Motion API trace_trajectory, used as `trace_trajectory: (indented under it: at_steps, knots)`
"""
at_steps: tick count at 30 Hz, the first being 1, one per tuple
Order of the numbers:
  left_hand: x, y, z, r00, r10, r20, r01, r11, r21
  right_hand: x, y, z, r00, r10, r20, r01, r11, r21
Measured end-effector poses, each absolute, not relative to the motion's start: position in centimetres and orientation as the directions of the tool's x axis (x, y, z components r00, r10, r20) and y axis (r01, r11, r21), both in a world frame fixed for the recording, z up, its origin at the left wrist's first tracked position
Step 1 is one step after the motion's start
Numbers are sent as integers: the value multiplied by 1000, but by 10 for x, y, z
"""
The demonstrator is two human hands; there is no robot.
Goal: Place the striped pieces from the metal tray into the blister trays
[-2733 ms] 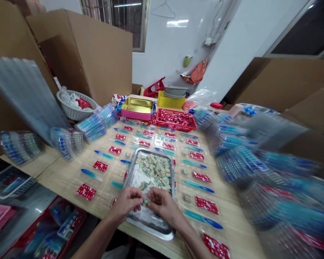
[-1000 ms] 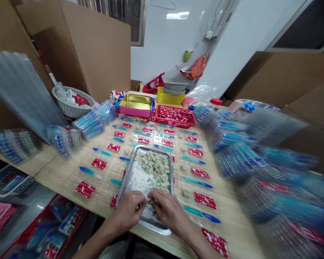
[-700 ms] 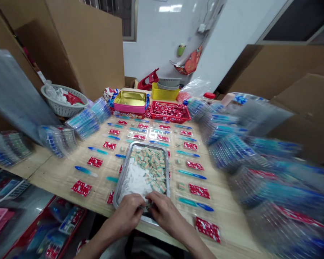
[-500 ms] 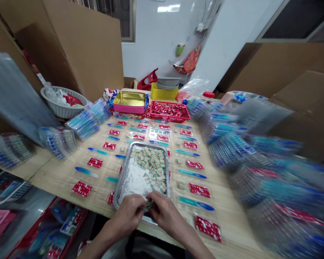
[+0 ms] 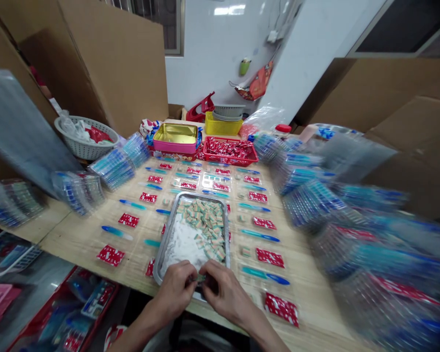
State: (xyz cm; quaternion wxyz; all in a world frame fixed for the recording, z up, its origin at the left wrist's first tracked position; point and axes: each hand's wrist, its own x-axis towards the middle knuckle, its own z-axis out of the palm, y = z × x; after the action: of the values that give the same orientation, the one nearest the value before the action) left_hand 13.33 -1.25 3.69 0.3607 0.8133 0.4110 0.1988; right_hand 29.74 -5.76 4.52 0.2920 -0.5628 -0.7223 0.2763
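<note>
A metal tray [image 5: 161, 254] on the wooden table holds white powder [image 5: 183, 244] and a heap of small green and beige pieces [image 5: 203, 220]. Over its near edge, my left hand [image 5: 179, 286] and my right hand [image 5: 218, 288] meet with fingers pinched. Between the fingertips is a small greenish piece [image 5: 201, 278], partly hidden by them. Around the tray lie clear plastic trays with blue pens [image 5: 266, 275], red spotted packets [image 5: 281, 309] and small pieces [image 5: 246, 252].
Stacks of filled clear trays [image 5: 311, 203] line the right side, with more stacks [image 5: 113, 168] at the left. A red basket of packets [image 5: 230, 150], a gold-lined tin [image 5: 176, 134] and a yellow basket [image 5: 223, 124] stand at the back.
The fingers of both my hands have shifted slightly around the small piece, which shows a little more between them. The tray and its contents look the same.
</note>
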Motion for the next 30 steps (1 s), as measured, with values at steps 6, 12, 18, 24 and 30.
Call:
trace_trajectory:
  at_steps: [6,12,18,24,30]
  knots:
    - [128,-10,37,610,793,10,492,-389,779,296,-56,39,-179,977,115,645,205,-736]
    - [128,-12,36,566,820,81,477,-406,779,294,-55,36,-169,977,134,664,213,-717]
    - [124,-11,47,486,870,75,574,-383,724,294,-55,34,-147,974,171,662,225,-715]
    - [122,-12,43,580,814,38,561,-433,705,294,-56,36,-187,971,152,675,239,-698]
    - [134,-13,36,584,810,-59,609,-389,691,294,-58,34,-167,981,94,656,182,-733]
